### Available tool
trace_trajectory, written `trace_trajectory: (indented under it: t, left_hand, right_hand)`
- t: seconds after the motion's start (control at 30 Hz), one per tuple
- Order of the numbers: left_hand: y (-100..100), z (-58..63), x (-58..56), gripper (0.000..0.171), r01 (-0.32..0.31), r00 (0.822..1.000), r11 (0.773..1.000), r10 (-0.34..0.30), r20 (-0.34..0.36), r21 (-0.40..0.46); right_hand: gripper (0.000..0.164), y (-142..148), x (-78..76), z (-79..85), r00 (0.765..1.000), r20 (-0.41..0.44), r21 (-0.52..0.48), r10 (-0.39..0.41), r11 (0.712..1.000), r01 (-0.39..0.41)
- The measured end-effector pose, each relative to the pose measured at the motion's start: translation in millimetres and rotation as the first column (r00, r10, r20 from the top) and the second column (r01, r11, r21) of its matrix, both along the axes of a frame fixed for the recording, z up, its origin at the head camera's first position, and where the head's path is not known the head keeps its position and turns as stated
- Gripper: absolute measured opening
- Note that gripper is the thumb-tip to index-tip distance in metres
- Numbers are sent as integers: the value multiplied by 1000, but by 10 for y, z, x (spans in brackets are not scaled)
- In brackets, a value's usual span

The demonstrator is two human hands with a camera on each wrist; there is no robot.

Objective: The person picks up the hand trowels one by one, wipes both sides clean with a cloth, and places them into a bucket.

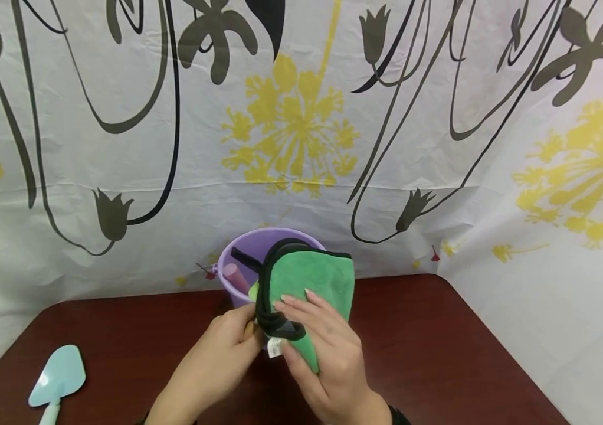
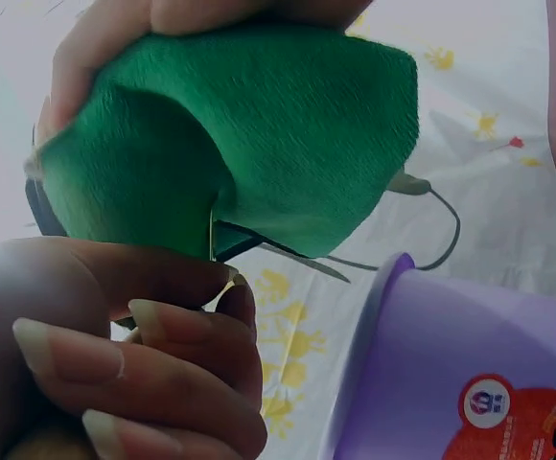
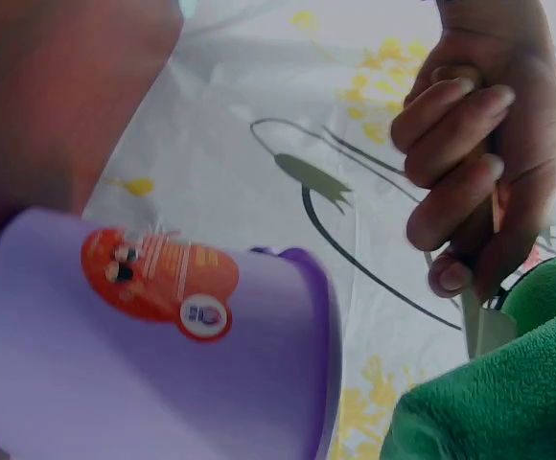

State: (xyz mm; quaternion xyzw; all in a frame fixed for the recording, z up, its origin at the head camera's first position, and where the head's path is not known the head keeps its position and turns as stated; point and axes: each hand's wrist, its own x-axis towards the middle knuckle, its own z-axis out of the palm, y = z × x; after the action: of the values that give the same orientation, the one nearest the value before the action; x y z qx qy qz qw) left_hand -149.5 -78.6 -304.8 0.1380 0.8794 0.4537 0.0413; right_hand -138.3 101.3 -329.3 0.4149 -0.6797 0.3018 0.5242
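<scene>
A green cloth (image 1: 314, 271) with dark edging hangs folded in front of a purple bucket (image 1: 240, 295), covering part of its mouth. My right hand (image 1: 336, 354) grips the cloth, fingers laid across its front and thumb low near a white tag (image 1: 275, 347). On the other side, my left hand (image 1: 222, 354) pinches a thin, pale, flat-sided thing (image 3: 472, 331) with curled fingers. Its far end disappears into the cloth's fold, so its kind cannot be told. In the left wrist view a narrow bright edge shows between the left fingertips and the cloth.
Inside the bucket lie a pink rounded piece (image 1: 235, 277) and something yellow-green (image 1: 253, 290). A pale blue trowel (image 1: 59, 375) lies at the left of the dark red table (image 1: 439, 354). A patterned white sheet (image 1: 301, 212) hangs behind.
</scene>
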Motion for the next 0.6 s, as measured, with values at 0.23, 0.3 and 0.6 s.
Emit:
trace_trajectory:
  t: [0.23,0.3,0.6]
  left_hand:
    - [7,-28,15,12,25,999,1000,-25,-34,14]
    - [19,-52,19,14,47,996,999,-47,-70,7]
    - [68,-133,27,22,46,986,998,-53,-156,-52]
  right_hand:
    - [32,-27,-62,36,986,-134,67,-98,992,108]
    - [32,-15,-79,27,975,-181,80,-127,986,144]
    - [32,46,-155,-55,950,-267,116,-161,973,198]
